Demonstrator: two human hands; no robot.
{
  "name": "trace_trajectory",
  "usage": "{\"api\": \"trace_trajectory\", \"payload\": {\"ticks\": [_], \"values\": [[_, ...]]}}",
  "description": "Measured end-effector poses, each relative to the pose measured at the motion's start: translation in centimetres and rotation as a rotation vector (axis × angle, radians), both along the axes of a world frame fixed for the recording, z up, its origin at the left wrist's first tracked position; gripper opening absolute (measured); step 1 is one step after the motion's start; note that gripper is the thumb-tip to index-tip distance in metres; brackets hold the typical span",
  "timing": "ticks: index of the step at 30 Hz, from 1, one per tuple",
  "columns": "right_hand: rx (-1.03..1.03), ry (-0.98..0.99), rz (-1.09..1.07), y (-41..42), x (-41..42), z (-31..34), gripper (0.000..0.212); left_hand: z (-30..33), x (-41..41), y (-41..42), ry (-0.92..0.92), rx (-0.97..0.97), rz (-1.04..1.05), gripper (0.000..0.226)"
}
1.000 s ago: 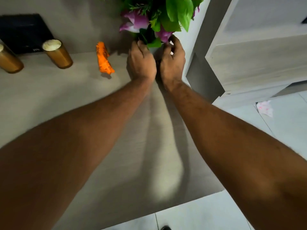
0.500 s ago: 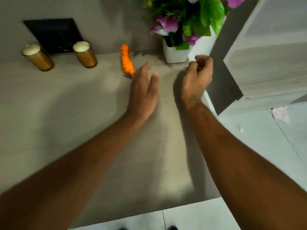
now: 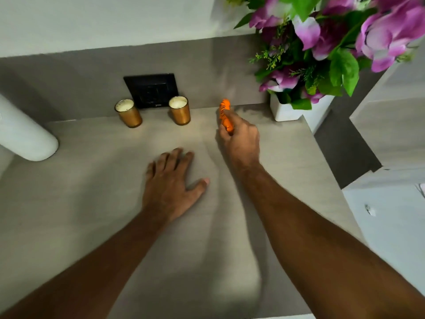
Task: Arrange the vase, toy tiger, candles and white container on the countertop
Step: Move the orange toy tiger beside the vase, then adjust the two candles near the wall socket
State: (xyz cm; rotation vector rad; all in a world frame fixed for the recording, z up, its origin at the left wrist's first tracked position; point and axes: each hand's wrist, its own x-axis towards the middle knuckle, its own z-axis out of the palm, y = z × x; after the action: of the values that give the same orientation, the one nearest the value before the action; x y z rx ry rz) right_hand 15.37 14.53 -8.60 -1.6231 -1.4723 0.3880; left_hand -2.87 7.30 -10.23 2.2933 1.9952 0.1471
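Observation:
An orange striped toy tiger (image 3: 224,109) lies on the grey countertop (image 3: 92,203) near the back wall. My right hand (image 3: 240,139) is closed around its near end. Flat on the counter in the middle rests my left hand (image 3: 171,183), fingers spread and holding nothing. Two gold candles, one (image 3: 128,113) to the left and one (image 3: 179,110) to the right, stand against the back wall. A white square vase (image 3: 287,110) with purple flowers and green leaves sits in the back right corner. A white rounded container (image 3: 25,137) lies at the far left edge.
A black wall socket plate (image 3: 151,89) sits behind the candles. The counter ends on the right at a dark gap (image 3: 345,143) beside a pale cabinet (image 3: 391,125). White floor tiles (image 3: 391,226) show at lower right.
Both hands left the vase in the corner. My right hand moved left onto the toy tiger and closed on it. My left hand drew back and settled flat on the counter.

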Motion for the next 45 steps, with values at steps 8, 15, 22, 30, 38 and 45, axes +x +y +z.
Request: {"api": "trace_trajectory", "payload": {"ticks": [8, 15, 22, 30, 38, 45], "values": [[-0.002, -0.018, -0.148, 0.1, 2.3, 0.2, 0.041, 0.4, 0.1, -0.1, -0.035, -0.01, -0.022, 0.086], [0.411, -0.343, 0.131, -2.5, -1.8, -1.4, 0.028, 0.7, -2.6, 1.8, -0.974, 0.195, 0.467, 0.054], [-0.013, -0.22, 0.132, 4.0, -9.2, 0.7, 0.07, 1.3, -8.9, 10.6, -0.949, 0.404, 0.631, 0.085], [-0.079, -0.079, -0.042, 6.8, -9.8, 0.5, 0.061, 0.7, -10.1, 14.5, -0.973, 0.361, 0.548, 0.071], [-0.087, -0.008, -0.054, 7.4, -9.6, 0.1, 0.063, 0.4, -10.6, 15.6, -0.974, 0.408, 0.563, 0.064], [0.007, -0.075, -0.072, 6.9, -9.4, -0.2, 0.079, 0.5, -10.7, 14.7, -0.999, 0.439, 0.596, 0.084]]}}
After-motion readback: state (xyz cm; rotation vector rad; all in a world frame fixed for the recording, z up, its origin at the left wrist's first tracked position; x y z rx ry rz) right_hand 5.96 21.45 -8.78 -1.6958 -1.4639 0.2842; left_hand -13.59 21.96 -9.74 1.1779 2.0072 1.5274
